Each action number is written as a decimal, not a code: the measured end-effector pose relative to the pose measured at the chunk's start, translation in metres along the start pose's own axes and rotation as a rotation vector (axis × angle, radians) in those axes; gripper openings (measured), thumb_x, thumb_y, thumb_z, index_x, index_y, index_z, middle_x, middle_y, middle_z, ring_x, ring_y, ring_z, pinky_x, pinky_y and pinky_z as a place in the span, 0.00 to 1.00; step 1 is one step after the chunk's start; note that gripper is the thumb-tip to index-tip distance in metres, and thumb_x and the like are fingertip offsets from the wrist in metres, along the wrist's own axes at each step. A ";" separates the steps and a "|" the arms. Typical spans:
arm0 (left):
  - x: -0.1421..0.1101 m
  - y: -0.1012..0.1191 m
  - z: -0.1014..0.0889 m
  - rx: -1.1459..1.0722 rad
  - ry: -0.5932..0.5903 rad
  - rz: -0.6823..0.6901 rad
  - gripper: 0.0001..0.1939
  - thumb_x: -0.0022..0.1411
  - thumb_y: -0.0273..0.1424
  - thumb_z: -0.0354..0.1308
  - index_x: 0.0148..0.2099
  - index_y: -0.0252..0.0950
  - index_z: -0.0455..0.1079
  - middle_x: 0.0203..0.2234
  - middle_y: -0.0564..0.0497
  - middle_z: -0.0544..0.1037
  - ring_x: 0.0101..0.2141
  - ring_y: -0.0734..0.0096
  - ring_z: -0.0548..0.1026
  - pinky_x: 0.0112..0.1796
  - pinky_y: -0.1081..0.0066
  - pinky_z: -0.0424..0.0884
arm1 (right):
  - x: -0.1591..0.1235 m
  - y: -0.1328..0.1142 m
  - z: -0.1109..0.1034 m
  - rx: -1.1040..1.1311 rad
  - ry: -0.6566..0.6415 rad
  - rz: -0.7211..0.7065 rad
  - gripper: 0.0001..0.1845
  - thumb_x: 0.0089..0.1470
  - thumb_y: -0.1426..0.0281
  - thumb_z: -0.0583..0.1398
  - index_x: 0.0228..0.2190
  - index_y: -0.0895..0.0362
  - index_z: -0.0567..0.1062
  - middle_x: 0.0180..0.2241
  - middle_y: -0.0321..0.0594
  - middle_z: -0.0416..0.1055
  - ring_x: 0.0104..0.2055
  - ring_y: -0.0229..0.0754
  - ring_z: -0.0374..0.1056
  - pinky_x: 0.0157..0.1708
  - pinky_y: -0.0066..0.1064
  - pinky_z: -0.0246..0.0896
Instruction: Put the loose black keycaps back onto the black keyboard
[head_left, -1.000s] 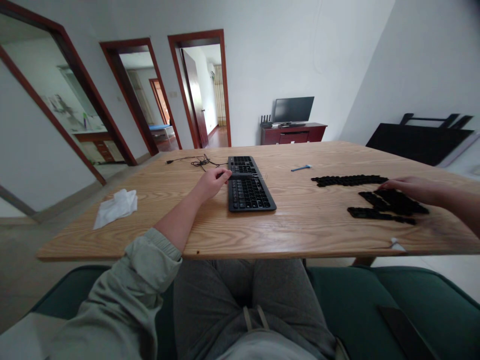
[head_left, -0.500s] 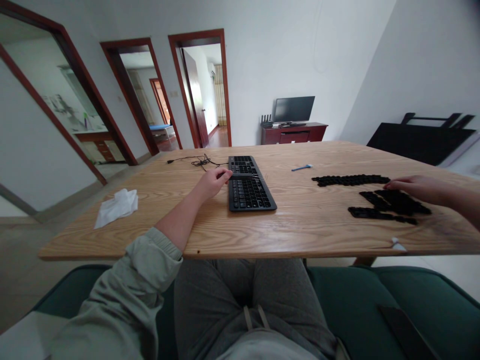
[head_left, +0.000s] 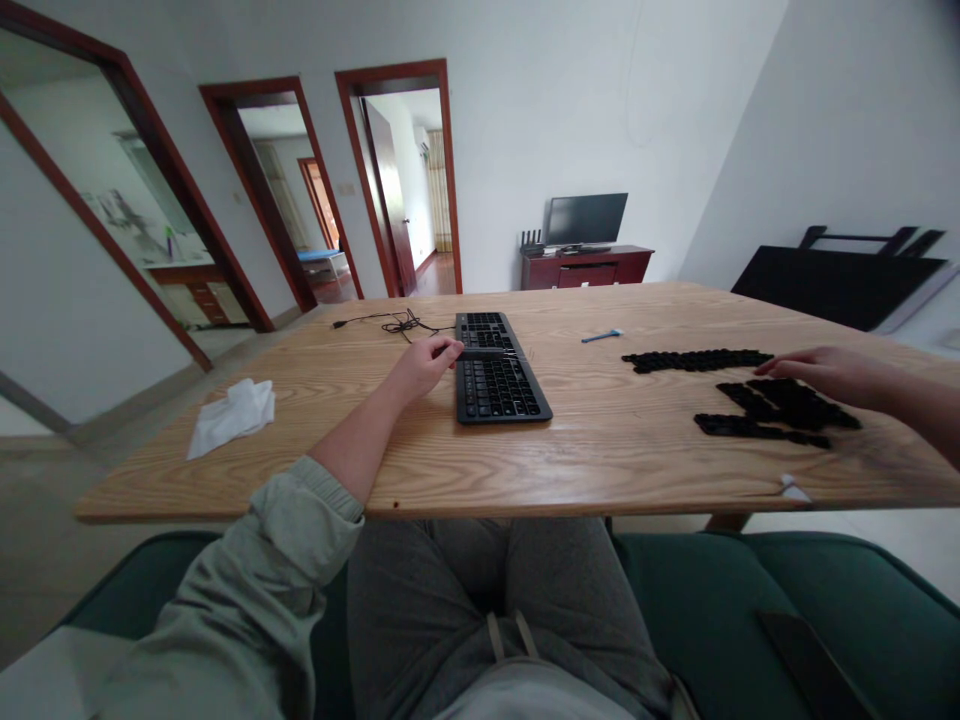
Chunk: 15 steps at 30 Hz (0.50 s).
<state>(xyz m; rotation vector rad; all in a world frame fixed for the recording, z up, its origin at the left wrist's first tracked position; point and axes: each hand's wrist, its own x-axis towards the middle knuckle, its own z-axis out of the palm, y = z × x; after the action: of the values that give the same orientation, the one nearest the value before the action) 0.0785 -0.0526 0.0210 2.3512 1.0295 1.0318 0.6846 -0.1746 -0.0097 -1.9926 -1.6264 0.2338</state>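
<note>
Two bare hands work on a pale wooden tabletop (head_left: 600, 470), on either side of a black computer keyboard (head_left: 499, 390). The left hand (head_left: 424, 365) sits at the keyboard's left edge, its fingers (head_left: 448, 347) curled narrowly around a thin dark tool (head_left: 487, 353) that reaches across the upper keys; the tool is too small to name exactly. The right hand (head_left: 821, 368) stretches out well to the right of the keyboard, its fingers (head_left: 787, 358) long and nearly flat over a heap of loose black keycaps (head_left: 795, 403). Whether they hold a keycap, I cannot tell. A long row of keycaps (head_left: 697, 360) lies just beyond that heap, and a shorter strip of keycaps (head_left: 750, 427) lies just in front of it. A small blue plastic tool (head_left: 601, 335) rests between the keyboard and the keycaps. A tangled black cable (head_left: 401, 323) lies past the keyboard's far left corner, and a crumpled white tissue (head_left: 231, 418) lies near the tabletop's left edge.
</note>
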 end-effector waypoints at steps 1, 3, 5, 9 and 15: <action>0.000 -0.001 0.000 0.001 0.001 -0.004 0.25 0.64 0.50 0.49 0.35 0.33 0.73 0.25 0.52 0.74 0.26 0.73 0.67 0.31 0.72 0.61 | 0.000 -0.001 0.001 -0.004 -0.005 0.006 0.22 0.39 0.42 0.57 0.21 0.42 0.80 0.31 0.40 0.79 0.43 0.70 0.68 0.49 0.61 0.54; 0.000 -0.001 0.000 0.002 0.004 -0.009 0.26 0.64 0.51 0.48 0.36 0.32 0.74 0.25 0.52 0.74 0.27 0.72 0.67 0.30 0.72 0.61 | 0.002 0.000 0.001 -0.024 -0.018 0.013 0.23 0.39 0.41 0.57 0.22 0.43 0.80 0.31 0.41 0.79 0.42 0.69 0.68 0.48 0.62 0.55; 0.000 -0.001 0.000 -0.002 0.007 -0.012 0.26 0.64 0.51 0.49 0.37 0.32 0.74 0.25 0.52 0.74 0.27 0.72 0.67 0.31 0.71 0.61 | 0.002 0.001 0.002 -0.050 -0.031 0.016 0.24 0.40 0.41 0.56 0.21 0.44 0.80 0.31 0.43 0.79 0.41 0.69 0.68 0.47 0.61 0.56; -0.001 0.002 -0.001 -0.014 0.008 -0.017 0.26 0.63 0.51 0.49 0.36 0.33 0.74 0.25 0.51 0.74 0.27 0.72 0.67 0.31 0.71 0.61 | 0.001 0.002 0.003 -0.040 -0.032 0.033 0.23 0.39 0.40 0.57 0.19 0.43 0.78 0.28 0.41 0.79 0.39 0.68 0.69 0.45 0.61 0.57; 0.000 0.001 -0.001 -0.051 0.072 -0.022 0.23 0.62 0.49 0.52 0.40 0.33 0.75 0.27 0.51 0.76 0.29 0.71 0.69 0.32 0.71 0.63 | -0.005 -0.031 0.002 -0.003 0.139 -0.106 0.16 0.43 0.48 0.58 0.25 0.43 0.79 0.33 0.41 0.79 0.42 0.66 0.68 0.46 0.59 0.56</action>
<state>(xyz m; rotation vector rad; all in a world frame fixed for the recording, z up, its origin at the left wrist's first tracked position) 0.0787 -0.0531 0.0222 2.2721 1.0400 1.1281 0.6565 -0.1750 0.0039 -1.8738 -1.6384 0.0520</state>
